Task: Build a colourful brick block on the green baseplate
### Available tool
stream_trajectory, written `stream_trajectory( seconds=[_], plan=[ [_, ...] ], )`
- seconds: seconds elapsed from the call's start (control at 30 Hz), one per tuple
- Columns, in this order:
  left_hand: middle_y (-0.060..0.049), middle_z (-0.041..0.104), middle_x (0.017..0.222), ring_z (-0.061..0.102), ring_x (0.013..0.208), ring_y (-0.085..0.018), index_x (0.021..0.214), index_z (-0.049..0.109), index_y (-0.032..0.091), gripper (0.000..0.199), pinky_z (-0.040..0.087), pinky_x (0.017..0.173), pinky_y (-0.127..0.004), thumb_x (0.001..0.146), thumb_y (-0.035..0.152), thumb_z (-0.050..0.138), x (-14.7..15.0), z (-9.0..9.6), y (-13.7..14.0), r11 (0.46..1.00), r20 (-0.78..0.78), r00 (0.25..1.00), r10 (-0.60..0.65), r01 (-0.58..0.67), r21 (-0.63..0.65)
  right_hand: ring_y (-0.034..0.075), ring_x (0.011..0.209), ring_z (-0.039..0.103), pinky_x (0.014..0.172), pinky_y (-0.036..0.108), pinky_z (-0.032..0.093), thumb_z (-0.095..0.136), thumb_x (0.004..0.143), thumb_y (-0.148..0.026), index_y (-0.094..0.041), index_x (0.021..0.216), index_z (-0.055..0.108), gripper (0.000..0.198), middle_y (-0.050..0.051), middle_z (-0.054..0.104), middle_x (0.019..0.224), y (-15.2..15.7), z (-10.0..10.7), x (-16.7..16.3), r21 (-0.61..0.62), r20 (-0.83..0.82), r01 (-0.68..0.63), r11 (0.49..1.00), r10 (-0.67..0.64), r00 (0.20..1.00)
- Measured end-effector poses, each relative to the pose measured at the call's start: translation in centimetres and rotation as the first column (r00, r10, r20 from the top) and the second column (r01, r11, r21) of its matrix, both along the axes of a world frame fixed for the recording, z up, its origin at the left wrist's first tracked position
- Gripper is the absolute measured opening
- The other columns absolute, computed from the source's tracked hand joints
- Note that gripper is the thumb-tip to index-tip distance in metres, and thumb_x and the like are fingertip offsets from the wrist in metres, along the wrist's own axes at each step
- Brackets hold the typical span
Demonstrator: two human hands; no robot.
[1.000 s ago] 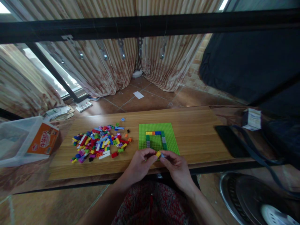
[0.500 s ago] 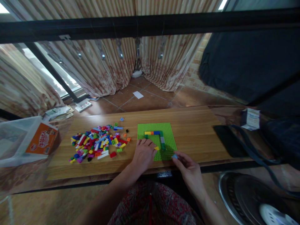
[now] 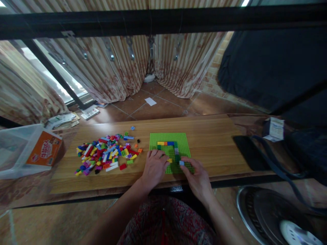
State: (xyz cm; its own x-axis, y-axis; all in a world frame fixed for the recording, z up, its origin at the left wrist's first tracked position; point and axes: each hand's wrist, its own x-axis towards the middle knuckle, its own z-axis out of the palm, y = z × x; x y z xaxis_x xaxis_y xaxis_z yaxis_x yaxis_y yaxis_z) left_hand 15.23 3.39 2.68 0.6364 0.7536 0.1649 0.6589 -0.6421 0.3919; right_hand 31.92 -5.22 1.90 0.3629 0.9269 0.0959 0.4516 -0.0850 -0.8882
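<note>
Right hand (image 3: 198, 177) pinching small light-blue brick (image 3: 181, 163) at fingertips, over near right part of green baseplate (image 3: 184, 137). Left hand (image 3: 154, 166) flat on baseplate's near left, yellow brick (image 3: 170, 160) at fingertips; grip indiscernible. Loose brick pile (image 3: 106, 154) left on bench (image 3: 217, 143).

Counts: 2 hands, left hand (image 3: 154, 166) and right hand (image 3: 197, 176), both at lower centre of frame. 1 green baseplate (image 3: 184, 140) mid-frame, 1 loose brick pile (image 3: 106, 154) left of centre, too many to count. 1 clear plastic box (image 3: 15, 153) at far left, 1 fan (image 3: 276, 217) lower right.
</note>
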Motion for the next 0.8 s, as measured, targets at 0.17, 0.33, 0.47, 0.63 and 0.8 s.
stream_trajectory(
  seconds=[0.17, 0.33, 0.47, 0.63, 0.8],
  plan=[
    [-0.005, 0.063, 0.097, 0.049, 0.095, -0.022, 0.092, 0.067, 0.021, 0.014, 0.037, 0.087, -0.041, 0.090, 0.025, 0.054, -0.2, 0.0, 0.2, 1.000, -0.007, 1.000, -0.018, 0.018, 0.009, 0.025, 0.112, 0.051, 0.097, 0.046, 0.040, 0.061, 0.083, -0.041, -0.028, 0.096, 0.073, 0.021, 0.007, 0.061, 0.119, 1.8, -1.7, -0.9, 0.103, 0.182, 0.000, 0.995, -0.019, 0.983],
    [-0.007, 0.062, 0.096, 0.050, 0.094, -0.022, 0.092, 0.065, 0.018, 0.015, 0.041, 0.086, -0.039, 0.091, 0.024, 0.052, -0.3, -0.4, 0.2, 0.999, 0.010, 0.999, -0.051, 0.051, 0.001, 0.026, 0.112, 0.049, 0.094, 0.047, 0.041, 0.059, 0.084, -0.040, -0.030, 0.097, 0.073, 0.022, 0.007, 0.059, 0.121, 2.1, -3.0, -1.2, 0.116, 0.309, 0.001, 0.993, -0.037, 0.950],
    [-0.007, 0.063, 0.094, 0.052, 0.093, -0.022, 0.091, 0.064, 0.016, 0.014, 0.043, 0.087, -0.038, 0.090, 0.020, 0.051, -0.3, -0.7, 0.4, 0.996, 0.024, 0.995, -0.094, 0.093, 0.011, 0.027, 0.112, 0.049, 0.093, 0.048, 0.040, 0.057, 0.085, -0.040, -0.030, 0.098, 0.073, 0.023, 0.008, 0.060, 0.119, 2.2, -3.0, -1.1, 0.100, 0.357, -0.012, 0.995, -0.025, 0.934],
    [-0.007, 0.063, 0.095, 0.052, 0.093, -0.022, 0.092, 0.063, 0.017, 0.013, 0.043, 0.087, -0.039, 0.090, 0.019, 0.050, -0.4, -0.4, 0.4, 0.993, 0.029, 0.993, -0.115, 0.114, 0.023, 0.025, 0.107, 0.052, 0.091, 0.045, 0.042, 0.060, 0.083, -0.044, -0.030, 0.094, 0.074, 0.023, 0.007, 0.063, 0.112, 2.6, -2.7, -1.1, 0.110, 0.273, 0.020, 0.994, -0.049, 0.961],
    [-0.007, 0.062, 0.101, 0.052, 0.098, -0.023, 0.099, 0.062, 0.018, 0.014, 0.043, 0.090, -0.040, 0.085, 0.020, 0.057, -0.7, -0.1, 0.2, 0.995, 0.032, 0.995, -0.097, 0.097, -0.006, 0.025, 0.108, 0.051, 0.092, 0.044, 0.042, 0.060, 0.084, -0.043, -0.030, 0.095, 0.074, 0.023, 0.007, 0.062, 0.115, 2.4, -2.6, -1.2, 0.106, 0.271, 0.002, 0.994, -0.031, 0.962]
  ],
)
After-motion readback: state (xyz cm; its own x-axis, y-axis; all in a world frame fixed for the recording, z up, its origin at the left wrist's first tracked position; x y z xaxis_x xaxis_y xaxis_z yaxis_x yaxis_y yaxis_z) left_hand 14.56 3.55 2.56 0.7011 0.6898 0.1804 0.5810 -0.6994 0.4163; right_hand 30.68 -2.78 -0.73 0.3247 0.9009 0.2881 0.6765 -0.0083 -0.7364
